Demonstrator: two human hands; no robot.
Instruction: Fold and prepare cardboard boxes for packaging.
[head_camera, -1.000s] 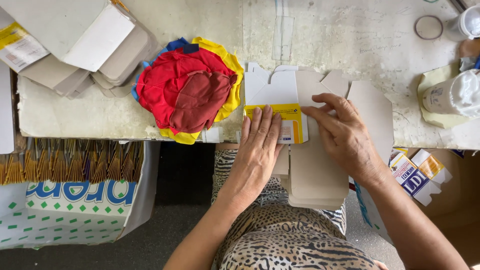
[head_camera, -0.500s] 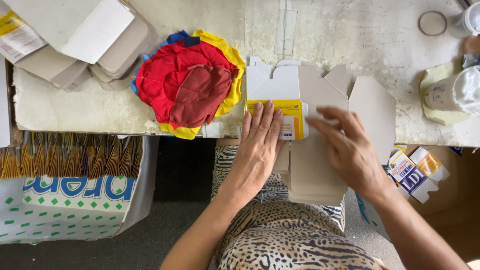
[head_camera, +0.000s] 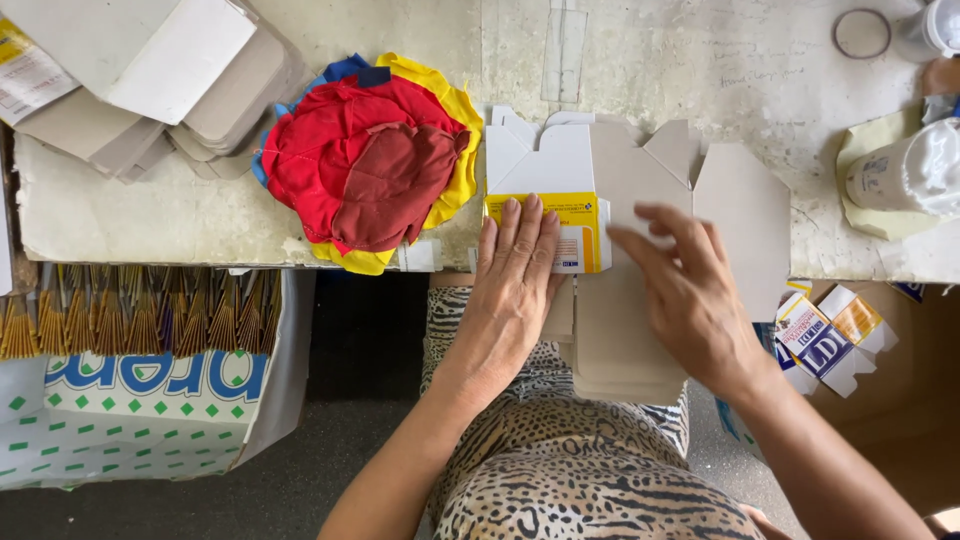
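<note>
A flattened cardboard carton blank (head_camera: 640, 190), white and yellow on its printed side and grey inside, lies at the near edge of a worn white table (head_camera: 700, 70). My left hand (head_camera: 510, 290) rests flat on its yellow panel, fingers together. My right hand (head_camera: 690, 295) hovers over the grey part with fingers spread and holds nothing. Below the hands, a stack of grey blanks (head_camera: 625, 350) hangs over the table edge above my lap.
A pile of red, yellow and blue cloth (head_camera: 370, 160) lies left of the blank. Stacked grey cardboard pieces (head_camera: 150, 80) sit at the far left. A white container on yellow cloth (head_camera: 905, 175) and a tape ring (head_camera: 862, 33) stand at the right. Boxes (head_camera: 140, 400) sit on the floor.
My right hand has lifted off the blank and drawn back toward me, fingers spreading. My left hand stays pressed on the yellow panel.
</note>
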